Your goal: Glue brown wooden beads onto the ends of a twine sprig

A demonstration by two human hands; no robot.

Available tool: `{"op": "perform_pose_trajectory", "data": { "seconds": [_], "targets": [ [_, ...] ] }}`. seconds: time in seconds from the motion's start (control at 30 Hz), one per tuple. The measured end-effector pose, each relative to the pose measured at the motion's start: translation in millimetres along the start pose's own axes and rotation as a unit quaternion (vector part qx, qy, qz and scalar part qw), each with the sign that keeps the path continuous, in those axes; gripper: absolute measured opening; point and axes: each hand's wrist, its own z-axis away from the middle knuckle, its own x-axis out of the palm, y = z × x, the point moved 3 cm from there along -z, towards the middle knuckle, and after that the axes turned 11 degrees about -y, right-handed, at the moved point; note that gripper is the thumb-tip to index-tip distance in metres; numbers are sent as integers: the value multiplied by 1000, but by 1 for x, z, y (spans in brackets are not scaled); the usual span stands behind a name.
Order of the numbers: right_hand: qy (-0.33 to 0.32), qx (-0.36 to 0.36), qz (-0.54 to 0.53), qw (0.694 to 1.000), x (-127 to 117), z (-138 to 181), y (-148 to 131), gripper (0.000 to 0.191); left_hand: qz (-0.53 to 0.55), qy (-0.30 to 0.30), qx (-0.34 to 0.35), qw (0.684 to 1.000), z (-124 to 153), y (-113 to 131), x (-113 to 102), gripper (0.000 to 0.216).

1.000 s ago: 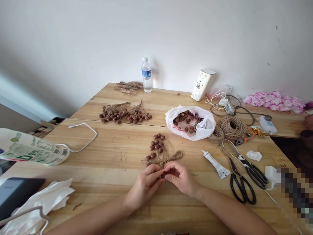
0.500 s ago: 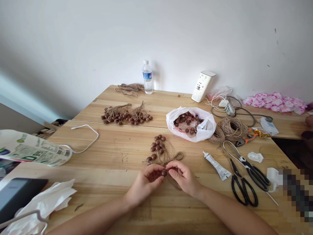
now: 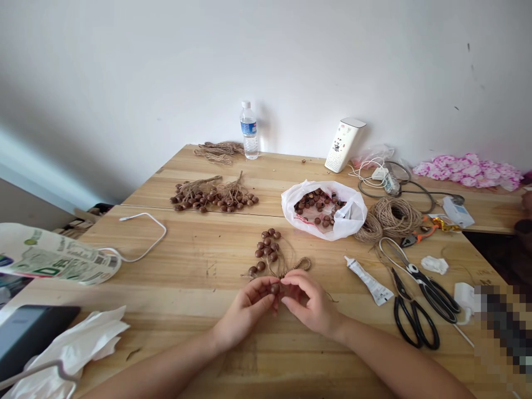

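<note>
Between the thumb and fingers of my left hand point(image 3: 249, 305) is a round brown nut point(image 3: 275, 288). My right hand point(image 3: 310, 302) is curled close against it, fingertips at the nut's right side; whatever they pinch is too small to make out. Just beyond my hands lies a cluster of brown nuts point(image 3: 267, 250) tied on thin strands of twine. A braided twine loop point(image 3: 305, 264) sticks out past my right fingers, which hide part of the bundle.
A white plastic bag point(image 3: 353, 219) of loose nuts stands beyond, beside twine coils point(image 3: 394, 216). Finished-looking nut bunches point(image 3: 214, 198) lie at the back left. On the right are a white tube point(image 3: 369, 281), black-handled scissors point(image 3: 415, 318) and larger shears point(image 3: 432, 291). A water bottle point(image 3: 249, 133) stands by the wall.
The nut has shifted slightly up and left in my left fingers. My right thumb has moved lower, and its fingers have opened a little around the nut's side.
</note>
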Motion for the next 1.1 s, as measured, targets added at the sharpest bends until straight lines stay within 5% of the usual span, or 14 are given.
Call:
{"op": "perform_pose_trajectory", "data": {
  "seconds": [0.5,0.7,1.1],
  "targets": [
    [28,-111,144,983,-2,1,-6,20,68,-44,-11,997,0,-5,1,25],
    [25,-122,158,980,-3,0,-4,19,63,-63,19,996,-1,-5,1,20],
    [18,-111,151,982,-2,0,-4,18,88,-38,-26,995,-1,-8,1,28]
  ]
}}
